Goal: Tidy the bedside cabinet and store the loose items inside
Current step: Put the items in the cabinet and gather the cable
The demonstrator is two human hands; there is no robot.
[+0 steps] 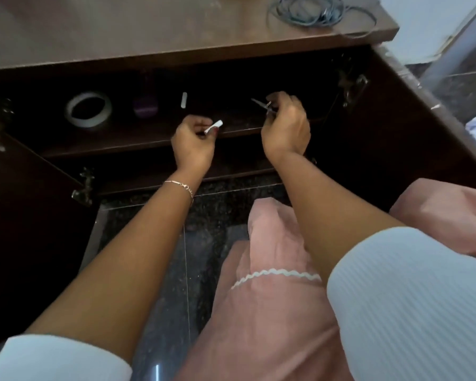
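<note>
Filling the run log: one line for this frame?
left hand: pinches white strip | right hand: holds metal tool | shelf: tape roll

Dark speckled stone floor (pixel 162 270) lay below the grip, crossed by thin pale seams. Far up and right of it stood a pale wall (pixel 423 17).

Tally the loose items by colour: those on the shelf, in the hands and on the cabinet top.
White: 3 (tape roll, small stick, small piece pinched in left hand)
Purple: 1 (round item on the shelf)
Silver: 1 (small metal tool in right hand)
Grey-blue: 1 (coiled cable on the cabinet top)
Total: 6
</note>
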